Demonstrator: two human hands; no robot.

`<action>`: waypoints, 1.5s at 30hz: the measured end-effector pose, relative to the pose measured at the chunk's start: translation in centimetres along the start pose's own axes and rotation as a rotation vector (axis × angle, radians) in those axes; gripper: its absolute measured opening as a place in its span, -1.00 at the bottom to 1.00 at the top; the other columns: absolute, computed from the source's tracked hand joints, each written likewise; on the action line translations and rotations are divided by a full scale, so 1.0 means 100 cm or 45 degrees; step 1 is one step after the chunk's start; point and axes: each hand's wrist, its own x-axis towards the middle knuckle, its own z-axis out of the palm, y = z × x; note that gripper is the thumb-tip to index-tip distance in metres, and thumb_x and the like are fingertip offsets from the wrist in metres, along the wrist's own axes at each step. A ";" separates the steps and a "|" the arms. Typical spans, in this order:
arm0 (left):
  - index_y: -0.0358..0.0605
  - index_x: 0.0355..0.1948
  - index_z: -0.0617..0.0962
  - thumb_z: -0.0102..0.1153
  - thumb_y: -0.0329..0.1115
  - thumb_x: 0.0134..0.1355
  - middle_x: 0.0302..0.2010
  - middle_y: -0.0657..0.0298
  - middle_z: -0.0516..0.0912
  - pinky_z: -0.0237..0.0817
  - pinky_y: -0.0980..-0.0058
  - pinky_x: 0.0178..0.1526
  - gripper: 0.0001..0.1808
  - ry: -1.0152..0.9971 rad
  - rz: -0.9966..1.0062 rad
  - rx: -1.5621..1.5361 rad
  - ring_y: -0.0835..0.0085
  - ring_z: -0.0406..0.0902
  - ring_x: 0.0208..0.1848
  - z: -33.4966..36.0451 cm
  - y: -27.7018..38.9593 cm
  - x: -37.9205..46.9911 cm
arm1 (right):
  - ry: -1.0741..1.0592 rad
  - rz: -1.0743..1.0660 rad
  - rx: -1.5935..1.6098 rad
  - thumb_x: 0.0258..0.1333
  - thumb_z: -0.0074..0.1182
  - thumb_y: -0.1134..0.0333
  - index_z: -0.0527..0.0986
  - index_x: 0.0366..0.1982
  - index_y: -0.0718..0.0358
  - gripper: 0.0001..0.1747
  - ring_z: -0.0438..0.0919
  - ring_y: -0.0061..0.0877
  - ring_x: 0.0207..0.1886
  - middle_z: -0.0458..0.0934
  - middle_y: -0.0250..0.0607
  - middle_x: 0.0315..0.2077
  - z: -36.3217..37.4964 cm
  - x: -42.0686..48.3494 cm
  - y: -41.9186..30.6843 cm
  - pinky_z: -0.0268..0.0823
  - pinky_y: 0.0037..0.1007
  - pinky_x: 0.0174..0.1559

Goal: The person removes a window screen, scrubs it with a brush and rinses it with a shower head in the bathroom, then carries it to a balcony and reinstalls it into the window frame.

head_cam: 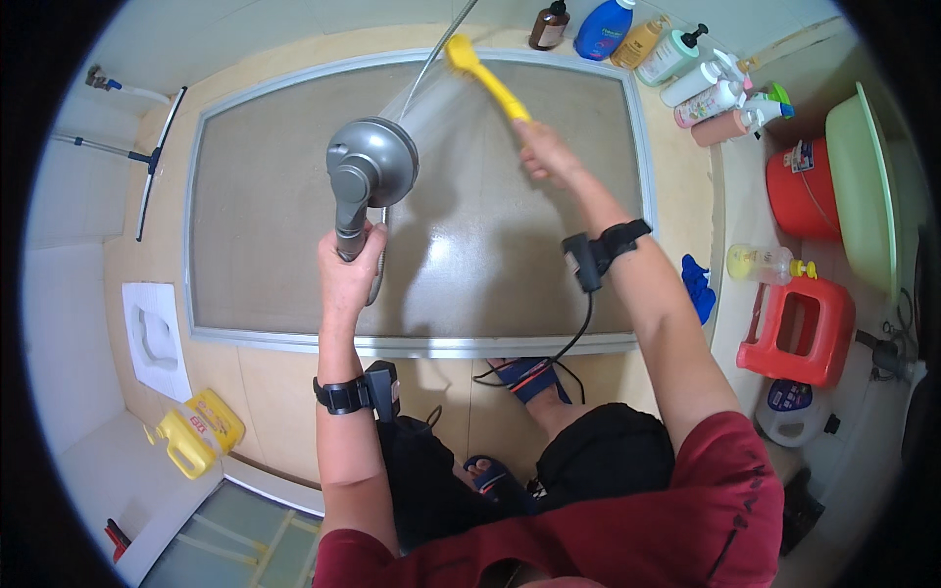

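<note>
My left hand (pixel 351 268) is closed round the handle of a grey shower head (pixel 373 162), which sprays water toward the far edge of a framed mesh screen (pixel 294 184) lying on the floor. A metal shower hose (pixel 434 55) runs up past the screen's far edge, and part of it hangs beside my left hand. My right hand (pixel 545 154) grips the handle of a yellow scrubbing brush (pixel 489 81). The brush's head is at the screen's far frame, bristles down, in or close to the spray. The screen looks wet.
Several bottles (pixel 665 55) line the far right wall. On the right are a red bucket (pixel 801 191), a green basin (pixel 860 191), a blue cloth (pixel 697 288) and a red plastic jug (pixel 798 334). A squeegee (pixel 153 163), a squat toilet (pixel 156 338) and a yellow jug (pixel 198 434) are at left.
</note>
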 end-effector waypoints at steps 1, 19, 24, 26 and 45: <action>-0.21 -0.45 0.59 0.31 -0.29 0.17 -0.64 0.39 0.52 0.20 0.58 -0.55 -0.79 -0.004 0.021 0.039 0.66 0.41 -0.63 0.001 -0.002 0.001 | 0.040 0.040 0.048 0.36 -0.02 -0.12 0.36 -0.14 0.10 -0.57 0.19 -0.73 -0.69 0.28 -0.47 -0.60 -0.025 0.000 -0.001 0.06 -0.61 -0.72; -0.18 -0.47 0.58 0.32 -0.27 0.18 -0.67 0.39 0.50 0.21 0.56 -0.57 -0.78 -0.235 0.025 -0.127 0.64 0.40 -0.67 0.078 0.024 -0.002 | 0.387 0.058 0.152 0.32 -0.01 -0.20 0.37 -0.13 0.14 -0.49 0.20 -0.70 -0.67 0.32 -0.40 -0.57 -0.154 -0.032 0.015 0.06 -0.58 -0.71; -0.17 -0.47 0.57 0.31 -0.28 0.18 -0.69 0.39 0.48 0.20 0.57 -0.58 -0.78 -0.222 -0.030 -0.117 0.64 0.40 -0.68 0.085 0.019 -0.003 | 0.663 0.079 0.278 0.38 -0.07 -0.13 0.36 -0.23 0.14 -0.55 0.22 -0.68 -0.68 0.31 -0.39 -0.60 -0.163 -0.041 0.023 0.07 -0.57 -0.73; -0.17 -0.48 0.56 0.30 -0.29 0.19 -0.69 0.39 0.48 0.20 0.57 -0.58 -0.78 -0.234 0.018 -0.166 0.64 0.41 -0.68 0.088 0.019 0.000 | 0.439 0.048 0.221 0.34 0.00 -0.15 0.32 -0.08 0.13 -0.51 0.17 -0.70 -0.67 0.30 -0.39 -0.56 -0.117 -0.047 0.030 0.06 -0.59 -0.70; -0.18 -0.55 0.54 0.28 -0.24 0.17 -0.68 0.46 0.43 0.15 0.55 -0.53 -0.73 -0.404 -0.027 -0.137 0.68 0.35 -0.63 0.111 0.025 -0.001 | 0.543 0.429 -0.680 0.39 -0.05 -0.09 0.51 -0.12 0.19 -0.54 0.38 -0.60 -0.76 0.43 -0.35 -0.69 -0.220 -0.333 0.103 0.20 -0.47 -0.71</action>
